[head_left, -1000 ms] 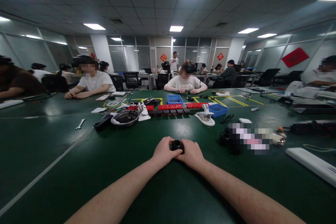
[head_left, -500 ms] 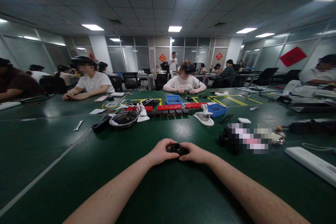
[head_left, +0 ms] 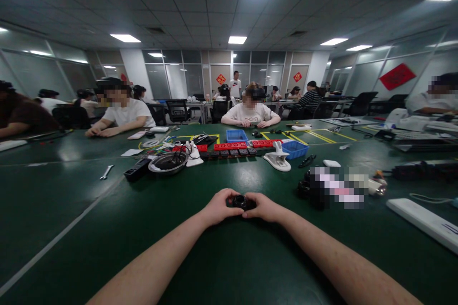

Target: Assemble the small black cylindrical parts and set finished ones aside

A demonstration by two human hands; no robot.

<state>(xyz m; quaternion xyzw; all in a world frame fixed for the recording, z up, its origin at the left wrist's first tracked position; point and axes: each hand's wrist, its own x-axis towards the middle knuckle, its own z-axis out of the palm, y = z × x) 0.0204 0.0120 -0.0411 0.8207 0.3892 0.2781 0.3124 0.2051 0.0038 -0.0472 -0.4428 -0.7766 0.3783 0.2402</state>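
Between my two hands sits a small black object with a round ring-shaped top [head_left: 239,201], close to the green tabletop [head_left: 229,252]. My left hand [head_left: 221,207] curls around its left side, thumb in front and fingers behind. From the right, my right hand [head_left: 263,207] grips the same black object with thumb and fingers. The thumb tips come close together in front of it. Fingers cover much of its sides, so its exact kind does not show.
Beyond my hands stand a black round bowl [head_left: 168,164], a white clip base [head_left: 278,158], red socket strips [head_left: 231,146] and blue trays [head_left: 295,149]. A wrench [head_left: 106,172] lies left. On the right are a blurred-out item [head_left: 336,188] and a long white bar [head_left: 422,223]. Another person [head_left: 251,112] sits opposite.
The view has shifted very slightly. Both hands keep the same hold on the black object, with hardly any visible movement.
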